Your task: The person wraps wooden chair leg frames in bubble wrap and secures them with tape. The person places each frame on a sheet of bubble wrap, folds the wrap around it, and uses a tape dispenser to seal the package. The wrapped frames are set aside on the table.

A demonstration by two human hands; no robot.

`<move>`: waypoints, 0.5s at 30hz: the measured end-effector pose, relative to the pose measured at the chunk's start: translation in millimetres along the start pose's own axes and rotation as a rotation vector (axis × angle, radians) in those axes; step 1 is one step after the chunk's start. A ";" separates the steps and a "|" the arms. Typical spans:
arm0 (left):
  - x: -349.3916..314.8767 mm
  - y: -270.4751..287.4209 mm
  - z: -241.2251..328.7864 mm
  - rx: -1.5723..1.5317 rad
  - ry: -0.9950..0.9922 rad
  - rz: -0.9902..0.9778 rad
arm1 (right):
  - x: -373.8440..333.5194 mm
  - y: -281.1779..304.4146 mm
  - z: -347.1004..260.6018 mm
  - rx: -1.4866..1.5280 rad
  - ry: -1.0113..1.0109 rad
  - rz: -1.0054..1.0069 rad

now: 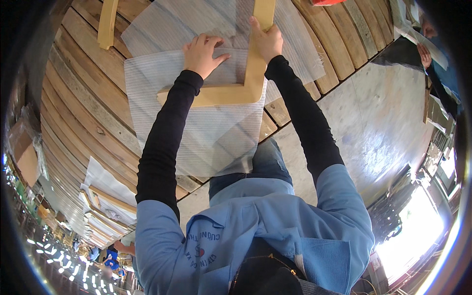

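Note:
An L-shaped light wooden frame piece (221, 95) lies on sheets of white translucent foam wrap (216, 132). My right hand (268, 43) is wrapped round its upright arm, the thumb lying along the wood. Over the foam, inside the angle of the frame, is my left hand (201, 54). Its fingers are bent and the thumb stands apart, with nothing visible between them. Whether those fingertips touch the sheet, I cannot tell. My left forearm passes over the left end of the frame's lower bar and hides part of it.
Under the foam is a slatted wooden table (93, 98). Another wooden piece (106, 27) lies at the far left, and a red object (326, 2) at the far edge. More frame pieces (110, 201) rest on wrap at the left. A co-worker's hand (424, 55) shows at the right.

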State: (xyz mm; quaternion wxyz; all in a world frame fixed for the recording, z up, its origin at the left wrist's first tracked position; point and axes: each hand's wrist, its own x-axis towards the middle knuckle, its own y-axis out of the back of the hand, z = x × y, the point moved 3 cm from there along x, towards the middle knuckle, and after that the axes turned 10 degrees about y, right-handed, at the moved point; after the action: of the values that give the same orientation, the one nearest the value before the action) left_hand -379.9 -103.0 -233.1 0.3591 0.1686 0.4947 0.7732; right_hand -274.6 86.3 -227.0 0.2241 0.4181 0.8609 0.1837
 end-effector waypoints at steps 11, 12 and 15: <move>-20.9 55.3 -65.7 0.047 0.025 0.091 | 4.7 18.7 -65.1 -0.769 0.275 -0.205; -23.7 60.9 -67.5 0.083 0.033 0.090 | 3.3 24.0 -68.3 -0.717 0.224 -0.215; -27.1 66.7 -75.1 0.210 0.163 -0.117 | -8.8 20.9 -43.4 -0.690 0.673 -0.051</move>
State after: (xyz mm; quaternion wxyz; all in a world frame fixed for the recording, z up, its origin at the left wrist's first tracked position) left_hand -433.5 -187.9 -205.4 0.3425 0.1127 0.6096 0.7060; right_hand -279.9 85.8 -178.3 0.0632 0.2156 0.7843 0.5782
